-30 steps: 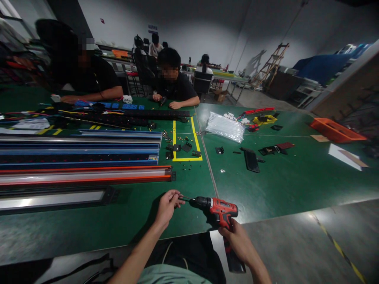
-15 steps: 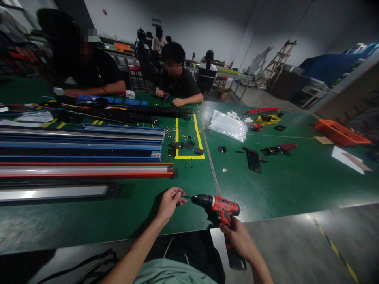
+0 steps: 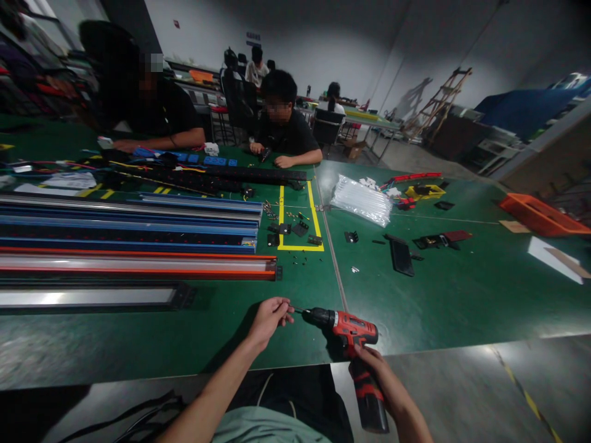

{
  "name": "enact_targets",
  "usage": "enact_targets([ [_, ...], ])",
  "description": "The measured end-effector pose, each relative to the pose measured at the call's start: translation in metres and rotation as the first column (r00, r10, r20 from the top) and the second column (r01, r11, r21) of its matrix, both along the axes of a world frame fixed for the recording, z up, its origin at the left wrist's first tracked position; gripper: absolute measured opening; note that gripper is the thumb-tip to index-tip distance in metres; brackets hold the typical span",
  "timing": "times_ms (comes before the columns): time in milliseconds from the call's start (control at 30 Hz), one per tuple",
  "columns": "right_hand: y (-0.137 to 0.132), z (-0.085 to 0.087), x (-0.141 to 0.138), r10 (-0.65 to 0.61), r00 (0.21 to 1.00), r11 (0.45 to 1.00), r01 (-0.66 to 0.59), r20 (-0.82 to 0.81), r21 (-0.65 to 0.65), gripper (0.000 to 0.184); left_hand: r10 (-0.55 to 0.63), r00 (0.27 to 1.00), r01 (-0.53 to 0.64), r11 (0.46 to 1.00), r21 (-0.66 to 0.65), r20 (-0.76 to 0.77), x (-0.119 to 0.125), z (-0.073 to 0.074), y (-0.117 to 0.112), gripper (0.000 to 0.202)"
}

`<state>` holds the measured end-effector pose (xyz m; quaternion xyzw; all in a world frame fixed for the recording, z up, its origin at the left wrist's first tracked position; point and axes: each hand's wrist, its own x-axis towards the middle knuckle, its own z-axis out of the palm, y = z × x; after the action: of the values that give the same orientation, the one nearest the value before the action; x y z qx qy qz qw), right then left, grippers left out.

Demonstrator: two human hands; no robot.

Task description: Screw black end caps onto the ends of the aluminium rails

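Note:
A red and black cordless drill (image 3: 348,335) points left just above the near edge of the green table (image 3: 462,295). My right hand (image 3: 376,375) is wrapped round its handle. My left hand (image 3: 270,320) is pinched at the tip of the drill's bit, fingers closed on something too small to make out.
Long blue, orange and silver rails (image 3: 133,246) lie across the left of the table. Small black parts sit in a yellow taped box (image 3: 298,231). A clear bag (image 3: 362,200), a black plate (image 3: 401,255) and an orange tray (image 3: 540,215) lie to the right. Two people (image 3: 281,123) sit opposite.
The view has shifted slightly, so everything sits a little further right. My right hand has slid lower on the drill handle; my left hand stays pinched at the bit.

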<state>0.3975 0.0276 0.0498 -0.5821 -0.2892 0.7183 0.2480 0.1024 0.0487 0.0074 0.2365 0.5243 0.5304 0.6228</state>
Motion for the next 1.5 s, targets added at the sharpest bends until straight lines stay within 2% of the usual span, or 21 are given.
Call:
enact_targets([
  [100, -0.004, -0.013, -0.004, -0.06, 0.985, 0.99, 0.038, -0.164, -0.135, 0.046, 0.024, 0.996, -0.021, 0.999, -0.04, 0.082, 0.004, -0.001, -0.003, 0.043],
  [200, -0.006, -0.026, -0.005, -0.114, 0.932, 0.985, 0.06, -0.344, -0.164, 0.043, 0.047, 0.987, -0.037, 0.997, -0.068, 0.151, 0.006, 0.0, -0.005, 0.043],
  [400, 0.001, -0.041, 0.007, -0.067, 0.817, 0.966, -0.091, -0.572, -0.242, 0.05, 0.063, 0.974, -0.052, 0.997, -0.056, 0.219, 0.011, 0.002, -0.004, 0.047],
  [667, 0.0, -0.064, 0.005, -0.088, 0.641, 0.971, -0.115, -0.762, -0.208, 0.039, 0.111, 0.959, -0.097, 0.993, -0.067, 0.259, 0.017, 0.002, 0.0, 0.044],
  [833, -0.004, -0.063, 0.0, -0.098, 0.482, 0.974, -0.134, -0.871, -0.183, 0.034, 0.086, 0.957, -0.068, 0.995, -0.073, 0.278, 0.018, 0.002, 0.0, 0.04],
  [967, -0.011, -0.061, 0.0, -0.106, 0.508, 0.98, -0.094, -0.855, -0.177, 0.03, 0.051, 0.953, -0.035, 0.998, -0.059, 0.3, 0.02, 0.007, 0.001, 0.035],
  [1067, -0.019, -0.063, -0.001, -0.111, 0.486, 0.986, -0.053, -0.867, -0.156, 0.028, -0.009, 0.952, 0.013, 1.0, -0.013, 0.306, 0.022, 0.017, 0.003, 0.035],
  [1233, -0.023, -0.06, -0.008, -0.1, 0.469, 0.993, -0.004, -0.877, -0.116, 0.033, -0.132, 0.94, 0.122, 0.991, 0.051, 0.316, 0.025, 0.036, 0.005, 0.058],
  [1300, -0.021, -0.054, -0.011, -0.09, 0.452, 0.996, 0.016, -0.888, -0.092, 0.034, -0.194, 0.944, 0.178, 0.981, 0.083, 0.267, 0.02, 0.042, 0.002, 0.065],
  [1367, -0.015, -0.048, -0.011, -0.073, 0.435, 0.997, 0.03, -0.898, -0.067, 0.034, -0.282, 0.949, 0.267, 0.957, 0.115, 0.144, 0.006, 0.046, -0.001, 0.065],
  [1433, -0.008, -0.042, -0.011, -0.062, 0.444, 0.998, 0.042, -0.894, -0.049, 0.035, -0.37, 0.928, 0.373, 0.921, 0.112, -0.049, -0.016, 0.05, -0.002, 0.056],
  [1467, -0.003, -0.038, -0.011, -0.06, 0.46, 0.998, 0.049, -0.886, -0.042, 0.035, -0.384, 0.907, 0.404, 0.91, 0.097, -0.169, -0.029, 0.051, 0.0, 0.049],
  [1500, 0.001, -0.035, -0.011, -0.062, 0.484, 0.998, 0.055, -0.873, -0.04, 0.036, -0.345, 0.882, 0.391, 0.916, 0.089, -0.322, -0.042, 0.053, 0.002, 0.043],
])
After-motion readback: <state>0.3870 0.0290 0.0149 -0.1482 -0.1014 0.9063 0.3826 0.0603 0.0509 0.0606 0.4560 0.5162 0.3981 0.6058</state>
